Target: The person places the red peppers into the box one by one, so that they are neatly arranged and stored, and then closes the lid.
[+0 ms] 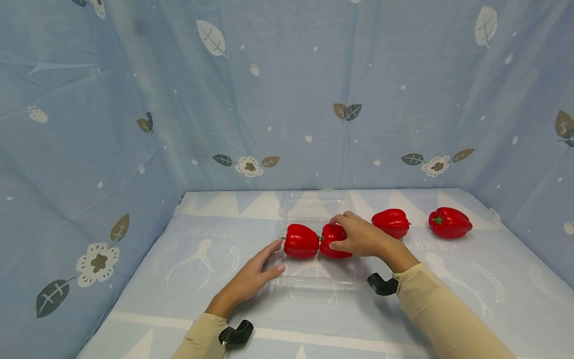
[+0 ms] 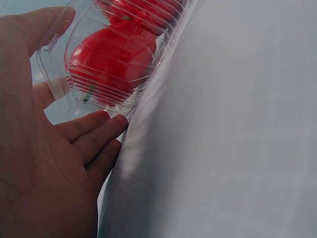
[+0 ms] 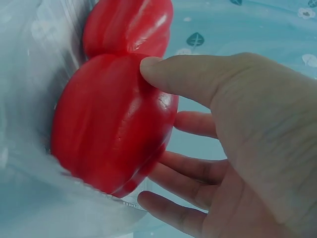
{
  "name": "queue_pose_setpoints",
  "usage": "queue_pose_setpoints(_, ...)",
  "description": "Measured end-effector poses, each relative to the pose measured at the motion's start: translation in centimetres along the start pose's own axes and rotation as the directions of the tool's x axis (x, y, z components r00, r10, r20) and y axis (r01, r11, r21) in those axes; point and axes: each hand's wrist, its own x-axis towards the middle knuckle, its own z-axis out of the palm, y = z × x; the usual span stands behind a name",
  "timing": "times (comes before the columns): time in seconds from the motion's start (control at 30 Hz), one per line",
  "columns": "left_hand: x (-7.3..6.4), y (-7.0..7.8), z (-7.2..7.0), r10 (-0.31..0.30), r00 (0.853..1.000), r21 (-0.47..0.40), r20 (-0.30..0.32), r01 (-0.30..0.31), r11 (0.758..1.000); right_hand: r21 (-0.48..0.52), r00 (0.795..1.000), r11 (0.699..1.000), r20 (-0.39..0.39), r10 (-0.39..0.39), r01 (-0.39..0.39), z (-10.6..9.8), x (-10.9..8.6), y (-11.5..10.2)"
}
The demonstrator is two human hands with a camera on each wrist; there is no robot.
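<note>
A clear plastic clamshell box (image 1: 309, 276) stands in the middle of the table with its lid (image 1: 316, 205) folded back. Two red bell peppers lie side by side in it, the left pepper (image 1: 301, 242) with its stem to the left. My right hand (image 1: 360, 237) holds the right pepper (image 3: 114, 124), thumb on its near side and fingers round the far side. At the box's left end is my left hand (image 1: 251, 276), thumb and fingers spread. In the left wrist view its fingertips (image 2: 116, 124) are right at the box's end wall.
Two more red bell peppers lie to the right of the box, a nearer pepper (image 1: 391, 223) partly behind my right hand and a farther pepper (image 1: 450, 223). Patterned blue cloth (image 1: 296, 75) hangs behind the table and at both sides.
</note>
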Motion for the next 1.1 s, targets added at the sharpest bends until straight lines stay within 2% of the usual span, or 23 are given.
queue_pose_setpoints(0.37,0.0,-0.1,0.0,-0.003,1.000,0.003,-0.002,0.003,1.000,0.013,1.000,1.000,-0.012,-0.011,0.011,0.0,-0.5,0.5)
queue_pose_setpoints(0.6,0.0,-0.1,0.0,-0.016,1.000,-0.003,0.003,0.016,1.000,0.072,0.994,0.996,-0.098,-0.053,0.061,-0.4,-1.0,1.5)
queue_pose_setpoints(0.83,0.1,0.1,0.2,-0.020,1.000,0.006,0.006,0.020,1.000,0.185,0.966,0.979,-0.257,-0.039,0.088,-1.1,-2.1,3.3)
queue_pose_setpoints(0.97,0.1,0.2,0.1,-0.023,1.000,0.008,0.005,0.023,1.000,0.214,0.945,0.976,-0.325,0.026,0.046,-1.8,-3.0,4.6)
queue_pose_setpoints(1.1,-0.1,0.3,0.0,-0.022,1.000,0.008,-0.001,0.022,1.000,0.219,0.930,0.976,-0.359,0.085,-0.004,-2.7,-3.9,5.8)
